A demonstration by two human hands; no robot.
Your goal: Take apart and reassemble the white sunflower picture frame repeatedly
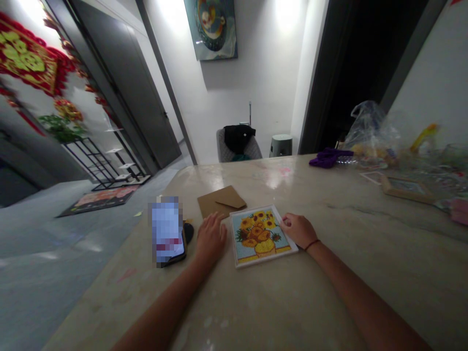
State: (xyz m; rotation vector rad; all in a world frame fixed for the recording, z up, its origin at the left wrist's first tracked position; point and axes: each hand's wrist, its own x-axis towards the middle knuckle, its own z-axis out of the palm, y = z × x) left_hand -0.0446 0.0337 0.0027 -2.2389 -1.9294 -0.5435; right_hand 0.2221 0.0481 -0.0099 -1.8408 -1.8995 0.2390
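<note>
The square, white-framed sunflower picture (258,235) lies on the beige marbled desk (351,226); at its 9 o'clock, the left hand (212,236), fingers slightly spread; at 2 o'clock, the right hand (301,230), fingers curled at its edge, whether pinching I cannot tell.

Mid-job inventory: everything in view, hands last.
Sunflower picture: 1, yellow-blue, between hands
Envelope: 1, brown, behind left hand
Phone: 1, black, table's left
Round object: 1, black, beside phone
Table: 1, beige, foreground
Cloth: 1, purple, rear right
Plastic bag: 1, clear, beside cloth
Wooden frame: 1, tan, right
Chair: 1, grey, beyond table
Garment: 1, black, on chair
Container: 1, grey, right of chair
Wall picture: 1, blue-green, above chair
Plant: 1, green, far left
Hanging: 1, red-gold, left wall
Clutter: uncounted, mixed, right edge, blurred
Left hand: 1, bare, resting on table
Right hand: 1, bare, at sunflower picture's right edge
</note>
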